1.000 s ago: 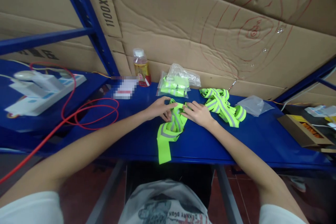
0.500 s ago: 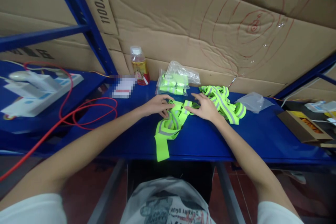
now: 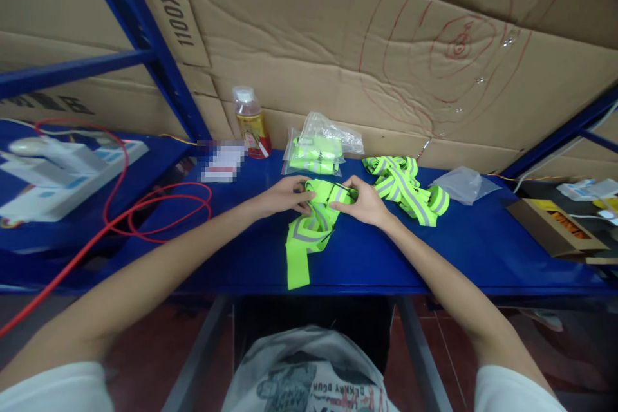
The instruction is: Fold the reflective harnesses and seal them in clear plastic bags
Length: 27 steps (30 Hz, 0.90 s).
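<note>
A bunched neon-yellow reflective strap with grey stripes lies on the blue table, its flat end pointing toward me. My left hand grips its upper left part between thumb and fingers. On the strap's upper right, my right hand pinches a folded section that has a dark edge or buckle. Right of my right hand rests a second heap of the same reflective strap. Just beyond my hands are clear plastic bags holding more folded neon strap.
At the back stands a bottle with a red and yellow label. A crumpled clear bag and an open cardboard box are to the right. Red cable and a white power strip occupy the left. Cardboard lines the back.
My right hand has shifted slightly left and closed on the strap's upper right part, where its fingers were spread before. The upper part of the strap is now bunched closer together.
</note>
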Each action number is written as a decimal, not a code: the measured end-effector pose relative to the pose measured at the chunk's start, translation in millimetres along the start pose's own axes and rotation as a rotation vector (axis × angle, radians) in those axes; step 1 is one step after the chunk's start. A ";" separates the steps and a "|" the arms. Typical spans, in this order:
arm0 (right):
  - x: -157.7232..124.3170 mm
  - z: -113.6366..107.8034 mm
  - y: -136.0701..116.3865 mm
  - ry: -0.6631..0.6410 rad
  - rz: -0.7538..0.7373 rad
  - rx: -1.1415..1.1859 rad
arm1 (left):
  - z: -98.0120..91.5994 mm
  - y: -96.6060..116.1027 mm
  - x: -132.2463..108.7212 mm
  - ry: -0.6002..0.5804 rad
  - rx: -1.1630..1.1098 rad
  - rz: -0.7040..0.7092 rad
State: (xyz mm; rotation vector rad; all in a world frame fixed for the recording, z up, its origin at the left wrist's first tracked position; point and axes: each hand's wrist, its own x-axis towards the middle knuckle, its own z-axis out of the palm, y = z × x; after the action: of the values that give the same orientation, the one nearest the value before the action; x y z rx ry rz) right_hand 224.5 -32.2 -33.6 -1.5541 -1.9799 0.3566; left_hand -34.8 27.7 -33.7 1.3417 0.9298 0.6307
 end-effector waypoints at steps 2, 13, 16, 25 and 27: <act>-1.7 2.4 -3.0 0.046 -0.008 -0.002 | -1.5 -0.5 1.1 -0.010 0.016 0.040; -18.1 9.2 -25.0 0.066 -0.385 -0.614 | -14.6 1.2 5.6 -0.081 0.193 0.202; -19.3 9.7 -27.3 0.056 -0.419 -0.689 | -14.1 9.6 3.8 -0.100 0.158 0.125; -22.2 10.3 -32.4 -0.003 -0.512 -0.780 | -27.3 26.8 -2.1 -0.112 0.363 0.162; -22.8 6.0 -33.1 -0.063 -0.571 -0.752 | -31.1 28.8 -4.0 -0.151 0.384 0.166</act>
State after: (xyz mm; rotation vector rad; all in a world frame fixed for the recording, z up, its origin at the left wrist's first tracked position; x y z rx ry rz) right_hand 198.0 -62.3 -26.8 -1.2612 -2.6562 -0.6442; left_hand -59.6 45.3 -3.8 1.7984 0.8483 0.4816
